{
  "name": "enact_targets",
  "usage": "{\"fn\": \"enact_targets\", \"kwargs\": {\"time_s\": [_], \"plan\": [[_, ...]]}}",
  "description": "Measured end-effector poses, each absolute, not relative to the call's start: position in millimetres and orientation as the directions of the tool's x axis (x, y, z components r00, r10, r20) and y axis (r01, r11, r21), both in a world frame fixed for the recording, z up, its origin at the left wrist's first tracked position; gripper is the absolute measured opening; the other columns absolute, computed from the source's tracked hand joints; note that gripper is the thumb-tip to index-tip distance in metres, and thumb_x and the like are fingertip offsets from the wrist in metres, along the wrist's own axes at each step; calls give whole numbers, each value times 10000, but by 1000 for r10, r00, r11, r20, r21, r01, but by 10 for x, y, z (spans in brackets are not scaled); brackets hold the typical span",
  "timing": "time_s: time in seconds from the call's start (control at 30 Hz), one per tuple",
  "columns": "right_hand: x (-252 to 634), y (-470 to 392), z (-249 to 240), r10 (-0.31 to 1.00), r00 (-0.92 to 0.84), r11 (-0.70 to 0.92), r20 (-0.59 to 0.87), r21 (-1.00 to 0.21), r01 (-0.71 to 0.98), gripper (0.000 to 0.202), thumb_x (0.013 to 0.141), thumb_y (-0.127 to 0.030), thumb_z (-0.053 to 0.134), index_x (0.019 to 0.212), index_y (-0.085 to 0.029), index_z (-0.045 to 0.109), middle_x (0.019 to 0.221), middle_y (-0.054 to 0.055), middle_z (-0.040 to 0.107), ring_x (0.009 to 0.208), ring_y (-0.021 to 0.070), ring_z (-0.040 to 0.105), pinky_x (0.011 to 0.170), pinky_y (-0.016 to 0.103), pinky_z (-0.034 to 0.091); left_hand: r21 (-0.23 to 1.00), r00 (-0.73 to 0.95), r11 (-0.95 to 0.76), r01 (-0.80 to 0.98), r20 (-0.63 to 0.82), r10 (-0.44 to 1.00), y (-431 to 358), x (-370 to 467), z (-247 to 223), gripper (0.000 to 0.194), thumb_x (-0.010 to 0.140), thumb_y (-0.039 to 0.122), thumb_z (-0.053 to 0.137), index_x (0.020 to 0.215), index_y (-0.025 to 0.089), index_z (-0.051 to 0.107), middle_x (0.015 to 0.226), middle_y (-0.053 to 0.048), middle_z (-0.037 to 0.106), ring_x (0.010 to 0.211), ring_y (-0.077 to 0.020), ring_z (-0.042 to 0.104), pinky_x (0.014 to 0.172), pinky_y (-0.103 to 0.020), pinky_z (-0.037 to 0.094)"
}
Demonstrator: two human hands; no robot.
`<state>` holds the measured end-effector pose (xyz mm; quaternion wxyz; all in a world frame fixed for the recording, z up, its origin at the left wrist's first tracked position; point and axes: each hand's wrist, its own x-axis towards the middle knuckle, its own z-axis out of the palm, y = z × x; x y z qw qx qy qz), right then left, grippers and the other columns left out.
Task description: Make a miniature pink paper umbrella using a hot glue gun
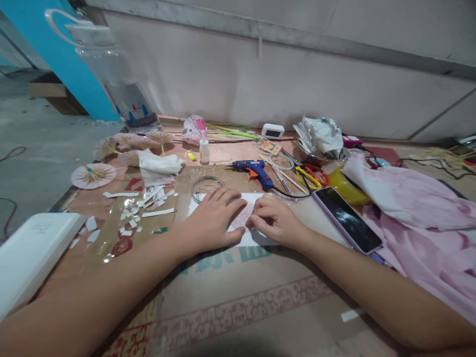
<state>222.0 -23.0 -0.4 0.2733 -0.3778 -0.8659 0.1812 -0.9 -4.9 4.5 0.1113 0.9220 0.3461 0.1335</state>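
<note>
My left hand (215, 215) lies flat, fingers together, pressing a small pink paper piece (242, 216) onto a white sheet (256, 238) on the cardboard work surface. My right hand (273, 218) pinches the right edge of the same pink piece with curled fingers. Most of the pink piece is hidden under both hands.
A blue glue gun (255, 171), scissors (310, 176), a glue bottle (204, 148), a wire ring (206, 187) and sticks lie behind the hands. A phone (347, 218) and pink cloth (420, 213) are on the right. Paper scraps (143, 208), paper umbrellas (92, 174) and a white box (31, 253) are on the left.
</note>
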Motion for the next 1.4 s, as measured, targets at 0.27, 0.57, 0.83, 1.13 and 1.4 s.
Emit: {"fn": "enact_targets", "kwargs": {"time_s": [0.27, 0.57, 0.83, 1.13, 1.4], "plan": [[2204, -237, 20, 752, -570, 651, 331, -508, 564, 305, 958, -214, 564, 730, -203, 767, 698, 22, 612, 710, 156, 540, 699, 318, 402, 294, 730, -739, 606, 165, 663, -52, -9, 53, 498, 871, 433, 621, 1300, 180, 619, 1374, -145, 569, 1309, -345, 484, 1161, -535, 350], [2257, -245, 83, 815, -301, 576, 495, -631, 520, 270, 988, -210, 497, 831, -212, 717, 745, 23, 672, 755, 172, 611, 727, 326, 467, 328, 716, -724, 607, 171, 677, -46, -24, 41, 570, 869, 444, 629, 1365, 171, 560, 1383, -146, 574, 1321, -343, 483, 1169, -538, 342], [2357, -103, 45, 810, -160, 512, 565, -547, 663, 143, 956, -238, 531, 921, -226, 669, 873, 55, 697, 852, 221, 620, 810, 388, 482, 289, 695, -714, 637, 184, 695, -30, -14, 27, 631, 859, 535, 654, 1351, 152, 559, 1408, -164, 562, 1341, -351, 481, 1213, -562, 284], [2488, 118, -124, 886, -233, 417, 400, -472, 777, 388, 932, -324, 598, 1299, -215, 661, 1343, 161, 582, 1293, 327, 549, 1123, 564, 415, 169, 708, -757, 631, 273, 651, -36, -17, 51, 501, 861, 649, 649, 1052, 186, 667, 1329, -144, 604, 1308, -350, 496, 1215, -607, 237], [2518, 123, -169, 885, -236, 411, 401, -437, 800, 348, 917, -299, 600, 1227, -173, 698, 1345, 179, 595, 1302, 338, 556, 1119, 559, 432, 119, 708, -761, 638, 299, 640, -82, -12, 147, 241, 916, 333, 527, 799, 190, 682, 867, -66, 657, 955, -256, 607, 1177, -549, 304]]}}
